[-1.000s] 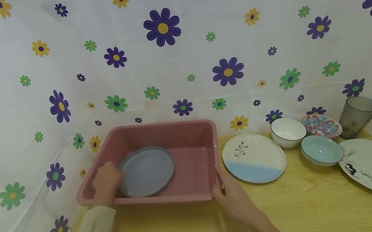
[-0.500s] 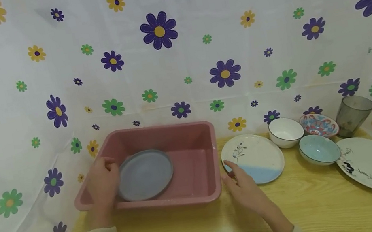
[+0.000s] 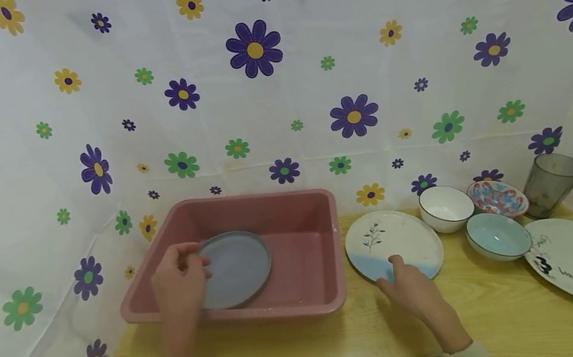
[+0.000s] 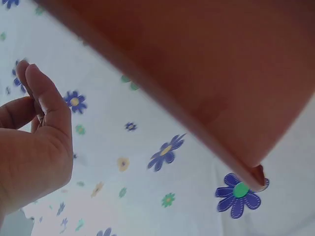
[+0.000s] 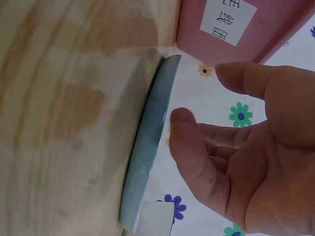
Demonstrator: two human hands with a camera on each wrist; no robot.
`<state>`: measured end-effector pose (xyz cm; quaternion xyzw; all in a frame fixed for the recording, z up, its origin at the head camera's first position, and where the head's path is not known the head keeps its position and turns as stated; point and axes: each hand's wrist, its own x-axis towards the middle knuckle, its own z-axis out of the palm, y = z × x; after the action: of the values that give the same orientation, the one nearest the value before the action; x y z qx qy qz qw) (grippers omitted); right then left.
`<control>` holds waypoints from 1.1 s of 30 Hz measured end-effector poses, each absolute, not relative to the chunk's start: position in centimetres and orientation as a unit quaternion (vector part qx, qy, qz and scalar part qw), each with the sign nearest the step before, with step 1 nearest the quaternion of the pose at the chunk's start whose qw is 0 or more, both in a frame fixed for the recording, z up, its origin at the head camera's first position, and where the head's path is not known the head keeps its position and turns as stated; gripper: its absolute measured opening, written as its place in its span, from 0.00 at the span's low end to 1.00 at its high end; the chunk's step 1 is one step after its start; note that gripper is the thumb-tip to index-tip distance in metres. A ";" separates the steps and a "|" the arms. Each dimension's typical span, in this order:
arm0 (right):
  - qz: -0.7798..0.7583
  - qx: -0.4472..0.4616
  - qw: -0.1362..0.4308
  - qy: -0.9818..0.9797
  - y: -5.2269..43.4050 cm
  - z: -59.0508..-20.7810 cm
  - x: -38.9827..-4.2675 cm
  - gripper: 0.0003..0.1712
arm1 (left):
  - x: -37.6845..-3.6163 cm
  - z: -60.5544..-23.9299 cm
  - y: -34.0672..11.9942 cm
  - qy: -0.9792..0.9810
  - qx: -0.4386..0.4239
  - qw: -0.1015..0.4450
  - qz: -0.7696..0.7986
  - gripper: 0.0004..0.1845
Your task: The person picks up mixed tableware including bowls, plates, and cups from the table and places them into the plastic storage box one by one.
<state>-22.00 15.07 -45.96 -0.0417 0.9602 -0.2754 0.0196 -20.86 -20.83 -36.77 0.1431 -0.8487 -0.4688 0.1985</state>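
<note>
Left hand [image 3: 179, 283] pinching the near-left rim of the grey plate [image 3: 236, 268] inside the pink tub [image 3: 307, 301]; plate tilted, face up and rightward. Right hand [image 3: 415, 291], fingers relaxed, apart, at the near edge of the blue-white plate [image 3: 395, 235], flat on the table [image 3: 349, 351].

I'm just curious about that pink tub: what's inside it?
Inside the pink tub lies one grey plate, its left edge pinched by the left hand. That hand and the tub's near wall hide part of the floor, so anything there cannot be seen.
</note>
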 end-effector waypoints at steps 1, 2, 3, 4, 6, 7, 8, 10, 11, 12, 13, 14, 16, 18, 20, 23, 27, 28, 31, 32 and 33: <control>-0.269 -0.041 0.026 0.962 15.1 -46.1 -22.0 0.33 | -20.6 -36.5 -20.6 -0.845 0.144 0.198 -0.476 0.13; -0.265 -0.039 0.031 0.963 15.2 -46.2 -22.1 0.33 | -20.4 -36.3 -20.3 -0.840 0.146 0.196 -0.485 0.13; -0.263 -0.038 0.036 0.963 15.2 -46.4 -22.1 0.33 | -20.2 -36.1 -20.1 -0.835 0.146 0.197 -0.492 0.12; -0.261 -0.035 0.041 0.964 15.3 -46.4 -22.1 0.34 | -20.0 -36.0 -19.9 -0.831 0.148 0.195 -0.500 0.12; -0.266 -0.027 0.052 0.962 15.5 -46.6 -22.2 0.34 | -19.6 -35.8 -19.6 -0.824 0.147 0.197 -0.510 0.12; -0.270 -0.022 0.057 0.961 15.6 -46.7 -22.3 0.35 | -19.5 -35.7 -19.4 -0.822 0.145 0.199 -0.514 0.12; -0.272 -0.017 0.062 0.960 15.8 -46.7 -22.4 0.35 | -19.4 -35.7 -19.3 -0.820 0.141 0.201 -0.518 0.11; -0.276 -0.001 0.075 0.958 16.2 -46.7 -22.5 0.35 | -19.2 -35.7 -19.1 -0.816 0.131 0.206 -0.524 0.11; -0.279 0.004 0.079 0.957 16.5 -46.7 -22.5 0.35 | -19.2 -35.7 -19.1 -0.814 0.125 0.212 -0.526 0.10; -0.282 0.010 0.082 0.956 16.8 -46.6 -22.5 0.35 | -19.1 -35.7 -19.0 -0.813 0.120 0.216 -0.527 0.10; -0.282 0.013 0.082 0.956 17.2 -46.6 -22.6 0.35 | -19.1 -35.7 -19.0 -0.812 0.117 0.218 -0.529 0.10; -0.284 0.016 0.083 0.955 17.6 -46.5 -22.6 0.36 | -19.1 -35.8 -19.0 -0.811 0.115 0.221 -0.529 0.09; -0.290 0.019 0.080 0.953 18.4 -46.5 -22.6 0.36 | -19.0 -35.9 -19.0 -0.809 0.112 0.227 -0.530 0.09; -0.298 0.022 0.079 0.951 19.4 -46.6 -22.7 0.37 | -19.0 -35.9 -19.0 -0.810 0.113 0.225 -0.530 0.09; -0.312 0.028 0.083 0.946 20.3 -46.8 -22.9 0.38 | -18.9 -35.8 -19.0 -0.809 0.112 0.221 -0.532 0.09; -0.349 0.041 0.087 0.932 21.5 -47.1 -23.2 0.40 | -18.8 -35.7 -19.1 -0.812 0.112 0.213 -0.531 0.10; -0.419 0.068 0.095 0.900 22.6 -47.7 -23.6 0.43 | -18.6 -35.5 -19.2 -0.822 0.115 0.204 -0.519 0.10; -0.436 0.073 0.098 0.891 22.8 -47.9 -23.7 0.43 | -18.6 -35.5 -19.3 -0.825 0.117 0.202 -0.515 0.10; -0.466 0.076 0.103 0.875 23.2 -48.2 -23.9 0.38 | -18.5 -35.4 -19.4 -0.833 0.121 0.193 -0.505 0.10; -0.473 0.076 0.103 0.872 23.3 -48.4 -23.9 0.37 | -18.5 -35.4 -19.4 -0.834 0.122 0.191 -0.503 0.10; -0.475 0.075 0.101 0.871 23.4 -48.4 -23.9 0.36 | -18.5 -35.4 -19.4 -0.836 0.122 0.189 -0.500 0.11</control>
<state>-23.93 23.35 -48.40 0.0749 0.8711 -0.4747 0.1013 -18.48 -19.44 -35.36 0.1222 -0.8360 -0.5004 0.1889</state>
